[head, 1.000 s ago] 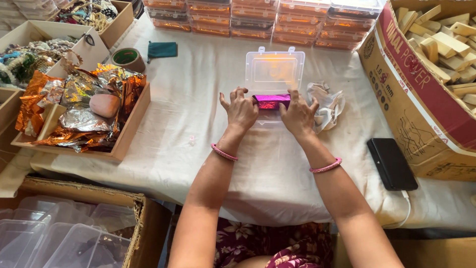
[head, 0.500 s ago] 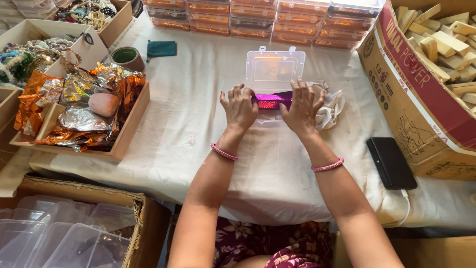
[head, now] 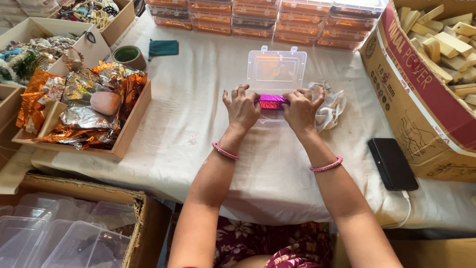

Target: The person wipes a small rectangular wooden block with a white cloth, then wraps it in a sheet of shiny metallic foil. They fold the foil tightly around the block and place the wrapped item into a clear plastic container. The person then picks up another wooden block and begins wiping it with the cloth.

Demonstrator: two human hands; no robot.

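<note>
White-clothed table (head: 198, 124): both hands press magenta foil (head: 271, 101) into clear box (head: 275, 69).

The shiny magenta foil packet (head: 272, 101) lies flat at upper centre of the frame. It sits inside the open clear plastic box (head: 275, 69).

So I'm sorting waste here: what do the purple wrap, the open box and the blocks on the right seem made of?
Purple wrap: looks like metallised foil, given its mirror-like glints and creases. Open box: clear, slightly frosted rigid plastic; the cloth shows through it. Blocks: probably unfinished pale wood, matt with sawn edges.
</note>
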